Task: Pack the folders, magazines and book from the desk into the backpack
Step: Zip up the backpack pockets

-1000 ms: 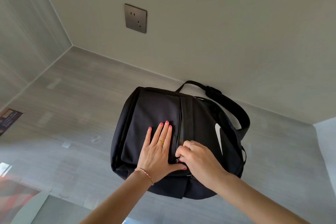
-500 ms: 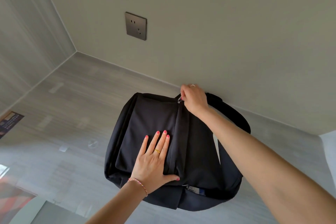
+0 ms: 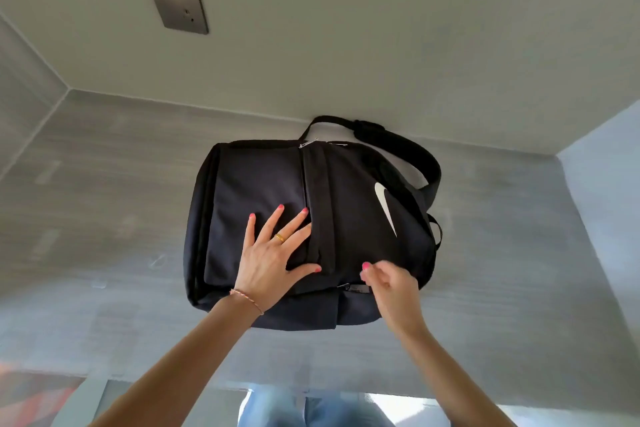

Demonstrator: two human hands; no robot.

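Observation:
A black backpack with a white swoosh lies flat on the grey desk, its strap against the back wall. The zip along its middle looks shut, with the metal pulls at the far end. My left hand lies flat on the left panel with fingers spread. My right hand hovers blurred over the near right edge, fingers curled together with nothing seen in them, just right of a small zip pull. No folders, magazines or book show on or in the bag.
A metal wall socket sits on the back wall above the desk. A colourful printed sheet lies at the near left corner. A side wall closes the desk on the right. My jeans show below the front edge.
My right hand ran from the near end of the zip to the far end, let go, and has come back to the near right edge. The left hand stayed pressed on the bag.

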